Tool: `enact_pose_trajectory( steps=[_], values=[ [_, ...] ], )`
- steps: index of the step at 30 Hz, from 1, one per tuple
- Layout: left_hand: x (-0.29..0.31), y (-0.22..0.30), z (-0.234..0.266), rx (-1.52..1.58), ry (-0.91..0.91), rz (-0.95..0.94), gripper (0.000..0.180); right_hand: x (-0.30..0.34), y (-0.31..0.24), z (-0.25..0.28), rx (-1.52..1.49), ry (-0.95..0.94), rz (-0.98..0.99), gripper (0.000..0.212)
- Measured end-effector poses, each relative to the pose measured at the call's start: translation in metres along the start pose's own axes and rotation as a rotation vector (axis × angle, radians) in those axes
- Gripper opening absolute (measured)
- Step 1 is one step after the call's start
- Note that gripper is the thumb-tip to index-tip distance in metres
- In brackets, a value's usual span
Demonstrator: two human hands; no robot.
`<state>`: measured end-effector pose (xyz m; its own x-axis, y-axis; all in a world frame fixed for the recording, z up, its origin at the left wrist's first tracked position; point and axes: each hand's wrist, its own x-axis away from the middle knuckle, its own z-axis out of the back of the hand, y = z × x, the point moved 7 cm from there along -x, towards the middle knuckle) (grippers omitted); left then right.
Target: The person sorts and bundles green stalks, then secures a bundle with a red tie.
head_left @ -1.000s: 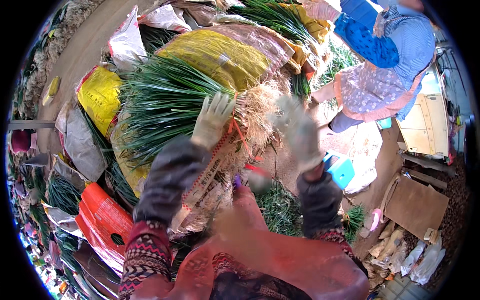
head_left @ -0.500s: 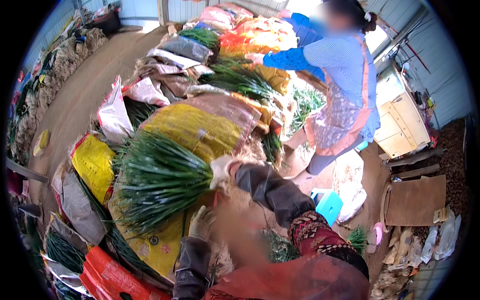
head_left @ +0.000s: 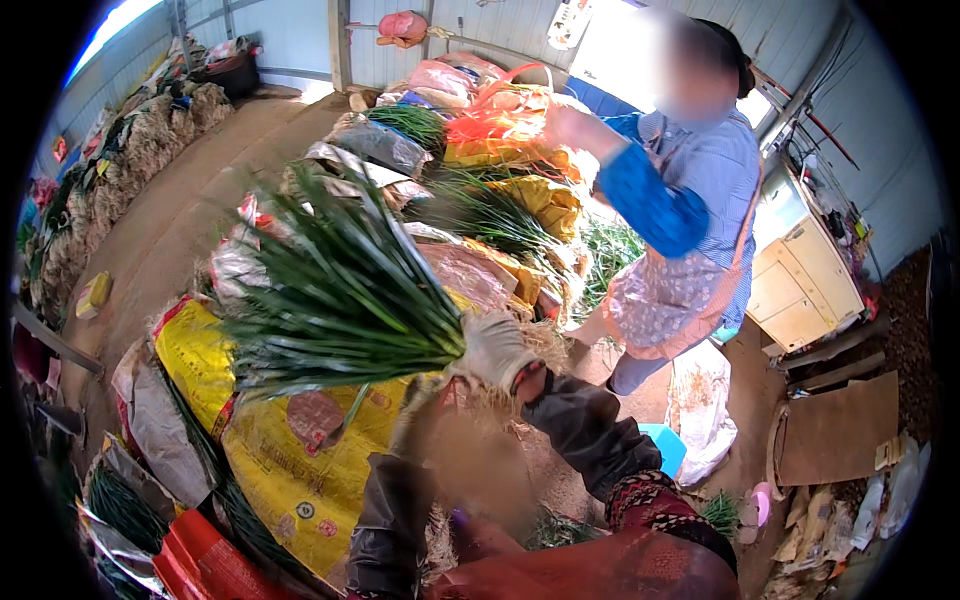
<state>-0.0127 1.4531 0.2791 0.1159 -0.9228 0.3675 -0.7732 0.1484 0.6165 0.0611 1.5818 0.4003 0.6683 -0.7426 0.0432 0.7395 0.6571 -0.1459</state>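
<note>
My right hand point(head_left: 497, 350), in a pale glove, is closed around the base of a bunch of long, dark-green scallion-like leaves point(head_left: 350, 300). The leaves fan out to the left, lifted over the yellow sacks, their tips blurred. My left hand point(head_left: 415, 412), also gloved, is just below the base of the bunch. Blur hides its fingers, and I cannot tell whether it touches the bunch. Under both hands lies a yellow woven sack point(head_left: 300, 470) with a round brownish patch. A blurred brown shape point(head_left: 480, 470) covers the spot below my hands.
Across the heap, a person in blue sleeves point(head_left: 665, 200) holds up orange-red strips point(head_left: 500, 125). More green bunches point(head_left: 490, 215) lie among sacks. A red plastic piece point(head_left: 215, 560) is at lower left. A blue stool-like object point(head_left: 663, 447), white sack point(head_left: 700, 400) and cabinet point(head_left: 805, 265) stand right.
My right hand has raised the bunch off the yellow sack and moved right, turning the leaves upward. My left hand has shifted slightly up. The other person has straightened and lifted the orange-red strips.
</note>
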Motion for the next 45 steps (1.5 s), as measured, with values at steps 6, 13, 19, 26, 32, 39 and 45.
enact_pose_trajectory(
  steps=[6, 13, 19, 26, 32, 39, 45],
  values=[
    [0.069, 0.050, 0.012, -0.374, 0.076, -0.161, 0.059, -0.017, 0.069, -0.192, -0.071, -0.450, -0.387, 0.104],
    [0.229, 0.280, -0.154, -1.377, 0.150, -1.221, 0.069, 0.033, 0.011, -0.134, 0.159, -0.087, -0.025, 0.074],
    [0.300, 0.318, -0.179, -1.584, 0.209, -1.474, 0.066, 0.121, -0.082, -0.118, -0.186, 0.192, 0.294, 0.046],
    [0.333, 0.324, -0.151, -1.466, 0.194, -1.499, 0.061, 0.187, -0.113, -0.143, -0.161, -0.085, 0.408, 0.032],
    [0.346, 0.328, -0.096, -1.350, 0.290, -1.394, 0.058, 0.210, -0.138, -0.152, -0.278, -0.232, 0.544, 0.035],
    [0.372, 0.302, -0.021, -0.938, 0.311, -1.342, 0.053, 0.157, -0.184, -0.118, 0.209, -0.100, 0.805, 0.039],
    [0.408, 0.177, 0.149, -0.842, 0.916, -0.629, 0.027, 0.157, -0.318, -0.090, 0.909, 0.575, 1.100, 0.052]
  ],
)
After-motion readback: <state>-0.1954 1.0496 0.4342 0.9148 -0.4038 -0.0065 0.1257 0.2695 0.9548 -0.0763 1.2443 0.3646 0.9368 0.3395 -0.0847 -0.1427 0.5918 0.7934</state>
